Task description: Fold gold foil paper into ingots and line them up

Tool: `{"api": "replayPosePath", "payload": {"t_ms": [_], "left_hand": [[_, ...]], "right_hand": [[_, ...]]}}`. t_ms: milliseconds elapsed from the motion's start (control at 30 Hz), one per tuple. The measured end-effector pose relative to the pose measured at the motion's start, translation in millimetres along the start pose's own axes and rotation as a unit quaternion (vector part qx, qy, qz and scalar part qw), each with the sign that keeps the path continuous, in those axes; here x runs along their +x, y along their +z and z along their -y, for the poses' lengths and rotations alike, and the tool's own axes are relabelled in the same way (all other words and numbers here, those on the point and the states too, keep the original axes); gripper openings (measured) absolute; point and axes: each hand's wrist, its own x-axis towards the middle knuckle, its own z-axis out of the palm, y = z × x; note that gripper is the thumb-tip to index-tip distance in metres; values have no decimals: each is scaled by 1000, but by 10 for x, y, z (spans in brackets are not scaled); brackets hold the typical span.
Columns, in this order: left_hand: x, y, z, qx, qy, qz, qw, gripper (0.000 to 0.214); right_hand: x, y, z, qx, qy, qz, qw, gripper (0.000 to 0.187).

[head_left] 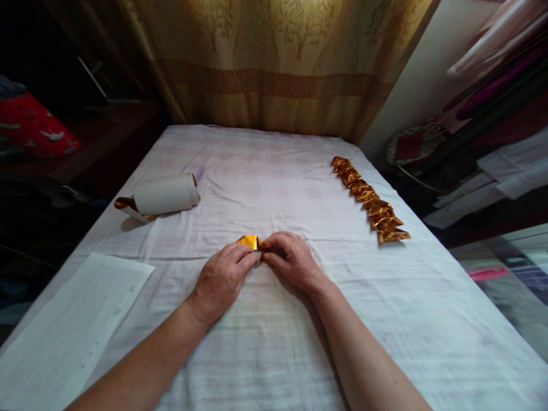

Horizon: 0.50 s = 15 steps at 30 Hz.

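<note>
A small folded piece of shiny gold foil paper (249,241) is held between my two hands, low over the front middle of the cloth. My left hand (225,274) closes over its left and near side, fingers bent and thumb pointing right. My right hand (293,260) pinches its right end between thumb and fingers. The fingers cover part of the piece, so its full shape is hidden. Off to the right, a row of folded gold foil pieces (366,197) runs slantwise, each overlapping its neighbour.
A white roll (165,194) with gold inside lies at left, one end curling out. Printed paper sheets (81,328) rest at front left on the white cloth (274,171). A curtain (274,74) hangs behind; clothes (509,165) hang at right. A red patterned item (40,125) stands far left.
</note>
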Motion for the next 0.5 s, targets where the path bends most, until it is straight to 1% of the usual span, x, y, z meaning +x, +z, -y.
{"api": "replayPosePath", "payload": {"t_ms": [167,300,400,467,500], "left_hand": [[-33,28,24,14,25,11,1000,34],[-36,18,42,10,34,19,999,31],[-35,16,48,7,31,22,999,31],[-33,15,48,14,31,21,999,31],[-31,14,46,16,31,21,999,31]], "right_hand": [[-6,16,9,-11,-5,-1,1000,10],[-6,-7,1,-7,-12,0,1000,13],[-5,-26,-40,18,-34,7,999,16],[-10,-25,-82,41,-46,0,998,20],[-16,-20,-105,49,-44,-13,998,20]]}}
